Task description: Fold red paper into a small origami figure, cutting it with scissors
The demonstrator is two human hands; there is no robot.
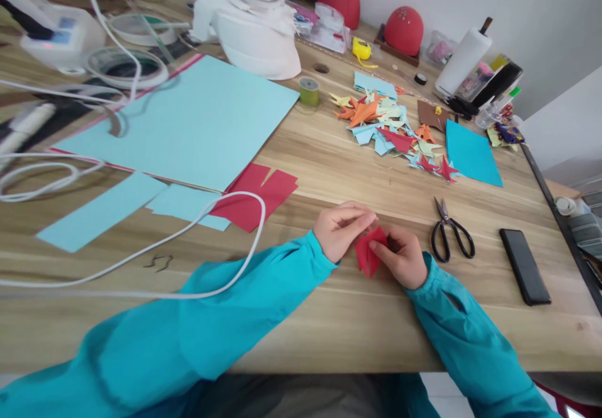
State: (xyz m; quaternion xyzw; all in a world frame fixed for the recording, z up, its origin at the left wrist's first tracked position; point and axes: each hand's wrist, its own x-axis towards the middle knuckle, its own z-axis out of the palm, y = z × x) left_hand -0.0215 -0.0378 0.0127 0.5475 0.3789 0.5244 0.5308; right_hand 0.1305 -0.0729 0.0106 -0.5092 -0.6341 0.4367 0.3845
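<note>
Just above the wooden table, a small folded piece of red paper (pixel 364 255) is between my two hands. My right hand (pixel 401 256) pinches it, thumb on top and fingers behind. At its upper left, my left hand (pixel 342 227) has thumb and fingers pressed together near the paper's tip; whether a corner is between them is hidden. To the right lie scissors (pixel 444 230) with black handles, blades slightly apart. Farther back sits a pile of folded paper pieces (pixel 395 126) in orange, red, yellow and light blue. Cut red paper (pixel 263 195) lies left of my hands.
A white cable (pixel 256 242) loops across the left side, over my left sleeve. Large light-blue sheets (pixel 188 117) and a blue strip (pixel 101 211) lie at left. A spool of green thread (pixel 309 91) stands behind. A black phone (pixel 524 266) and a blue sheet (pixel 473 155) are at right.
</note>
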